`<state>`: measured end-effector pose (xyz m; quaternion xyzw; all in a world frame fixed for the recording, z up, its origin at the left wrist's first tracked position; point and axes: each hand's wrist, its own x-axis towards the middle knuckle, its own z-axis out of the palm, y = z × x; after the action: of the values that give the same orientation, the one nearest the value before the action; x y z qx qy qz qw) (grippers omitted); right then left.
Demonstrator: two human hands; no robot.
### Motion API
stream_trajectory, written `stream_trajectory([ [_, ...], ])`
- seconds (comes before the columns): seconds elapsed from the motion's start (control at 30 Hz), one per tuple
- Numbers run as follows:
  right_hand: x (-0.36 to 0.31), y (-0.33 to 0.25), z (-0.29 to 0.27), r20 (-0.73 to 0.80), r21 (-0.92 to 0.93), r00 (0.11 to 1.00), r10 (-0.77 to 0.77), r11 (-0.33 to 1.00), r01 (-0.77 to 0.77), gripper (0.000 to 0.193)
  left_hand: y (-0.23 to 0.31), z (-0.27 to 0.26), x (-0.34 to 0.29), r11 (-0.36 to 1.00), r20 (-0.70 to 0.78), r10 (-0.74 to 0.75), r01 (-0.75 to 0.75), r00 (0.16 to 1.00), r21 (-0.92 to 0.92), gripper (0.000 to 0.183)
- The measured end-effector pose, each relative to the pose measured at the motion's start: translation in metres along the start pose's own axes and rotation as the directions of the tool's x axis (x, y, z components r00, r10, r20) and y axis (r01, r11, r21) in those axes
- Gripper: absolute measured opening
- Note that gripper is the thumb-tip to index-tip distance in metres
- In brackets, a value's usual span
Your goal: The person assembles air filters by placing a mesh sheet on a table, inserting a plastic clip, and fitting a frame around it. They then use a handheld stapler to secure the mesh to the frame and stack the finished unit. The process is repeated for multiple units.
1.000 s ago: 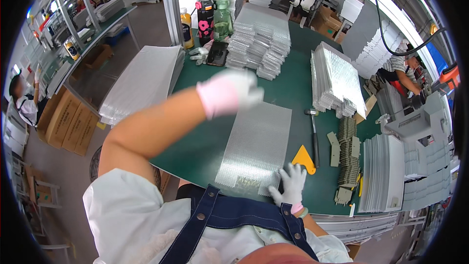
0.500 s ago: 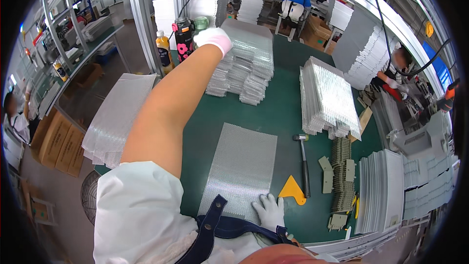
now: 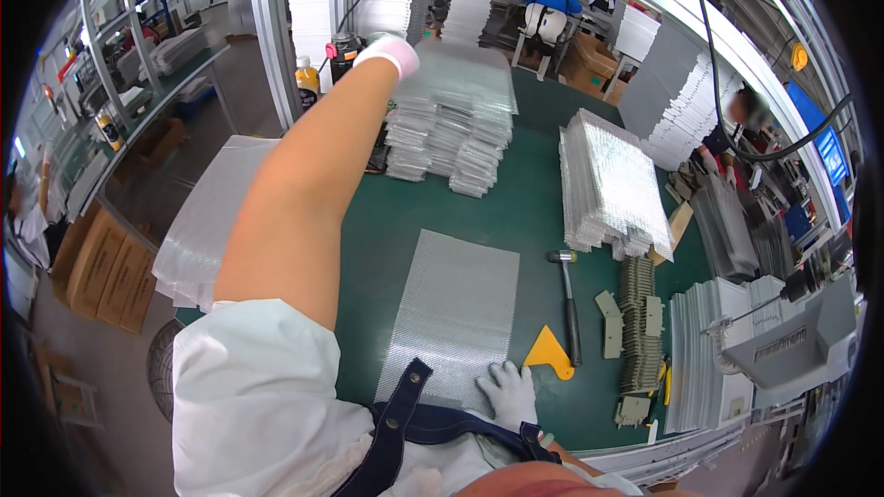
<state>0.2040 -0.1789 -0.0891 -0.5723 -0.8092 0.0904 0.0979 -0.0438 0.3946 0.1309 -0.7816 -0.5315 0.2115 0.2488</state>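
Observation:
My left arm stretches far forward, and my gloved left hand point(image 3: 390, 54) is at the far left corner of a tall stack of clear, silvery sheets point(image 3: 451, 120). Its fingers are turned away and hidden, so whether they grip a sheet does not show. Close by the body, my gloved right hand point(image 3: 509, 396) lies open, fingers spread, on the lower right corner of a single grey sheet with a fine mesh-like pattern point(image 3: 456, 304). That sheet lies flat on the green table. Right of this hand are a yellow triangular scraper point(image 3: 550, 353) and a hammer point(image 3: 569, 308).
A dark bottle point(image 3: 343, 52) and a yellow-orange drink bottle point(image 3: 307, 83) stand beside my left forearm. More sheets lie at the left point(image 3: 207, 221) and at the right point(image 3: 615, 184). Olive-grey plastic pieces point(image 3: 639, 322) form a row near white panels point(image 3: 704, 350). Other people work beyond the table.
My left hand has moved slightly farther and to the left, at the stack's corner. My right hand stays on the sheet. The view has shifted a little.

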Motion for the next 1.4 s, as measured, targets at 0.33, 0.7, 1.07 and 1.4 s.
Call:
stream_trajectory([
  [0.33, 0.246, 0.071, -0.186, -0.721, 0.071, 0.689, -0.078, 0.980, 0.185, 0.036, 0.054, -0.010, -0.078, 0.455, -0.066, -0.194, 0.030, 0.979, -0.890, 0.073],
  [0.7, 0.404, 0.114, -0.187, -0.717, -0.160, 0.643, 0.270, 0.833, -0.529, 0.037, 0.067, -0.006, -0.076, 0.298, -0.047, -0.257, 0.033, 0.965, -0.954, 0.079],
  [1.07, 0.409, 0.148, -0.207, -0.164, 0.986, 0.760, 0.629, 0.079, 0.148, 0.031, 0.069, 0.005, -0.060, 0.011, -0.009, -0.370, -0.005, 0.929, -1.000, 0.064],
  [1.4, 0.408, 0.130, -0.184, -0.640, 0.335, 0.686, 0.346, 0.929, -0.156, 0.046, 0.082, -0.040, -0.090, 0.765, -0.551, -0.482, 0.020, 0.681, -0.644, 0.042],
])
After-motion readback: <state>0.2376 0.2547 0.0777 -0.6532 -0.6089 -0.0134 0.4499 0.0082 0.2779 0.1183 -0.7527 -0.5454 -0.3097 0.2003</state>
